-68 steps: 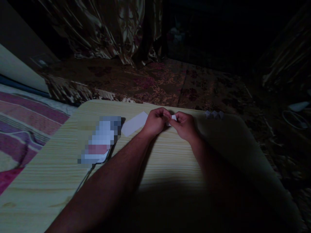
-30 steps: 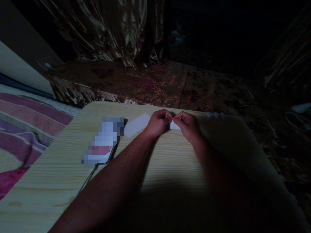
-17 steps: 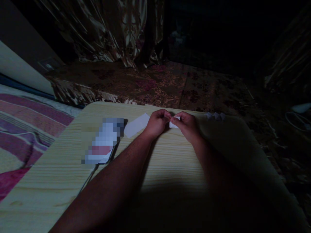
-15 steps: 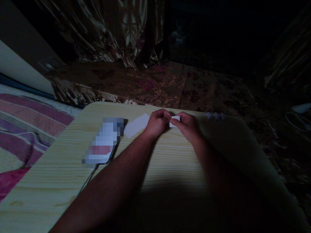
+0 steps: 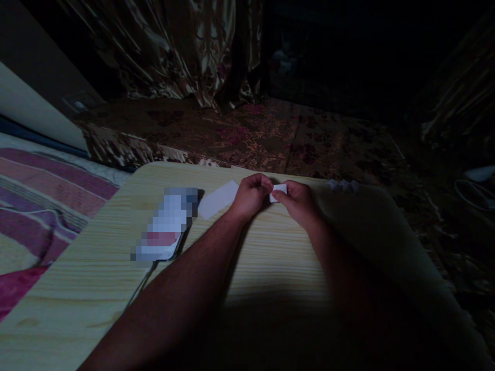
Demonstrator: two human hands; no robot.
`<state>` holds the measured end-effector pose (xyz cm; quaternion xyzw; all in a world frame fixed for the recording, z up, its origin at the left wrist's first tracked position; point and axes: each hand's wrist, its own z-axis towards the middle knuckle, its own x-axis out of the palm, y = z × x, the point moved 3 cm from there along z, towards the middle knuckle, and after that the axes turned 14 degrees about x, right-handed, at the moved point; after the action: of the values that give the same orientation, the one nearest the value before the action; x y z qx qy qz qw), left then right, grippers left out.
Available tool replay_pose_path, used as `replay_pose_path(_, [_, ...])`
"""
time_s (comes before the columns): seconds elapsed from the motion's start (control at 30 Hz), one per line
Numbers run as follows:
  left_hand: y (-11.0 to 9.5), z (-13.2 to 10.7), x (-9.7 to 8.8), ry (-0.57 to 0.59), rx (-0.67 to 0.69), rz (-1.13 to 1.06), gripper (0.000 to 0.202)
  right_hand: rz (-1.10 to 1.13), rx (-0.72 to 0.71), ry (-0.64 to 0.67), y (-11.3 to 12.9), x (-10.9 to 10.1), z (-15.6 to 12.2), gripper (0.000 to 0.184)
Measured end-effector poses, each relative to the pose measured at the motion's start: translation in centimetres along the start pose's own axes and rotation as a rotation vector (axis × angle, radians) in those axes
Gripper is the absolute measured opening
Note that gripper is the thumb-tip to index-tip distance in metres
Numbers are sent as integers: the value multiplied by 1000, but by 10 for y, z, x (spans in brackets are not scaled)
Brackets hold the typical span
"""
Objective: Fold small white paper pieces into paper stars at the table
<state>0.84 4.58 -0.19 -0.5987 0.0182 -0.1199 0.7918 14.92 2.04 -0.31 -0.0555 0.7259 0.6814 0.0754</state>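
Observation:
A small white piece of folded paper (image 5: pixel 279 191) is pinched between my two hands above the far part of the table. My left hand (image 5: pixel 251 195) is closed, its thumb and fingertips at the paper's left edge. My right hand (image 5: pixel 298 200) grips the paper's right side, with the thumb pressed on its face. A flat strip of white paper (image 5: pixel 218 199) lies just left of my left hand. To the right of my hands, several small folded paper stars (image 5: pixel 343 186) sit in a row near the table's far edge.
A phone-like device (image 5: pixel 170 224), its screen blurred out, lies on the wooden table (image 5: pixel 278 257) with a cable (image 5: pixel 141 286) running from its near end. A striped bed cover (image 5: pixel 50 190) is at left. A patterned cloth-covered ledge (image 5: pixel 240 131) and curtain (image 5: pixel 185 46) stand beyond the table.
My hands stay in nearly the same place. The right thumb has shifted slightly on the folded paper, and a little more of its white face shows.

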Motion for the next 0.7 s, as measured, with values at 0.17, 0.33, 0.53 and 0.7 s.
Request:
replay_pose_path(0.17, [-1,-1,2,18,18,1,8,27,-14,8,-2,-3,1,19])
replay_pose_path(0.33, [-2,-2,4,51,38,23,11,82,-13,26,-3,-3,1,19])
replay_pose_path(0.53, [-3,-2,3,64,10,-33,12,58,-22,40,-1,-1,1,20])
replay_pose_path(0.7, [-3,-3,3,58,22,-24,13,88,-20,23,-1,-4,2,20])
